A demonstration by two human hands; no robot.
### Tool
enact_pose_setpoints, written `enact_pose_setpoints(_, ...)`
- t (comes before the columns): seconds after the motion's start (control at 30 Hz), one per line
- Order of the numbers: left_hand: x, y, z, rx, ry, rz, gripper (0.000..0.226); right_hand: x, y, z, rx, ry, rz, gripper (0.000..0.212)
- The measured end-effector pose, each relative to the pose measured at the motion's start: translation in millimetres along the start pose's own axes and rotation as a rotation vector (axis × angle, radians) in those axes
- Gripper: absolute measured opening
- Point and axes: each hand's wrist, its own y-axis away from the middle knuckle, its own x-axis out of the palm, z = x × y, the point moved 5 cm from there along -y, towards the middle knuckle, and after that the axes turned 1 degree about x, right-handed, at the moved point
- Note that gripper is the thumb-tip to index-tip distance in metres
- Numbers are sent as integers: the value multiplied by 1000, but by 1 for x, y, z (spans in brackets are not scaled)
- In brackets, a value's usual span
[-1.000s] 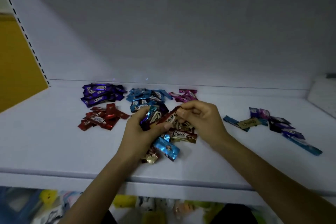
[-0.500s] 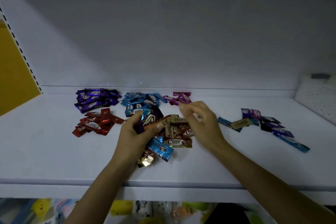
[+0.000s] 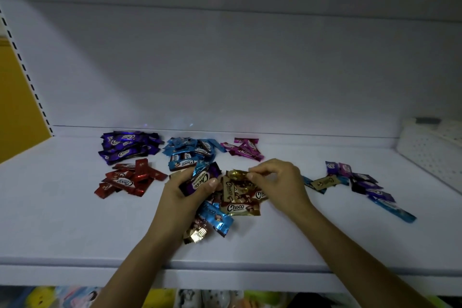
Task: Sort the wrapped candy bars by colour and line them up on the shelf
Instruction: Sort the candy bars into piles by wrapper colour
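Observation:
My left hand (image 3: pixel 186 191) grips a bunch of mixed candy bars (image 3: pixel 200 180) above the white shelf (image 3: pixel 75 227), with a purple one on top. My right hand (image 3: pixel 277 180) pinches the end of a gold candy bar (image 3: pixel 236 174) over the gold pile (image 3: pixel 241 199). A blue bar (image 3: pixel 216 217) and a gold one (image 3: pixel 195 232) hang from the bunch below my left hand. Sorted piles lie behind: purple (image 3: pixel 127 146), red (image 3: pixel 127 179), blue (image 3: pixel 190 151) and pink (image 3: pixel 243 149).
An unsorted scatter of candy bars (image 3: pixel 360 182) lies on the right of the shelf. A white perforated basket (image 3: pixel 430 155) stands at the far right. A slotted upright (image 3: pixel 27 77) bounds the shelf at the left. Coloured goods show under the front edge.
My right hand has let go of the red-brown bar at the bunch and now pinches a gold bar over the gold pile. My left hand keeps its bunch.

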Motion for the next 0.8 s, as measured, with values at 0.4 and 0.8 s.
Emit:
enact_pose_setpoints(0.4, -2, -13, -12, 71, -163, 41, 16, 33, -4, 64, -47, -449, 301, 13)
enact_pose_setpoints(0.8, -194, -22, -45, 47, -243, -279, 23, 161, -96, 103, 419, -650, 366, 4)
